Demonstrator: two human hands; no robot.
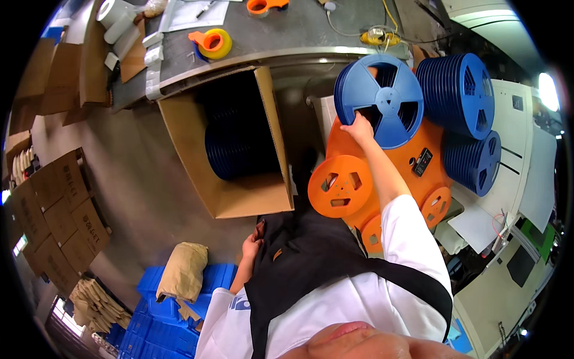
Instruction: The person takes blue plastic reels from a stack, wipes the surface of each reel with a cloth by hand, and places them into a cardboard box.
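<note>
My right hand (360,128) reaches out and grips the lower left edge of a blue reel (390,102) with spoked windows, fingers hooked at one opening. More blue flanges show behind it, so it looks like the front of a stack. My left hand (253,242) hangs low beside my black apron (287,239), fingers loosely bent, holding nothing that I can see. Ahead of it an open cardboard box (251,200) holds a row of dark blue reels (226,149), its inside deep in shadow.
Two more blue reel stacks (457,96) stand at the right. Orange reels (339,186) and a small black device (423,162) lie nearby on an orange surface. Tape dispensers (212,43) rest on the grey bench (287,30). Blue crates (158,326) and stacked cartons (60,215) are at the left.
</note>
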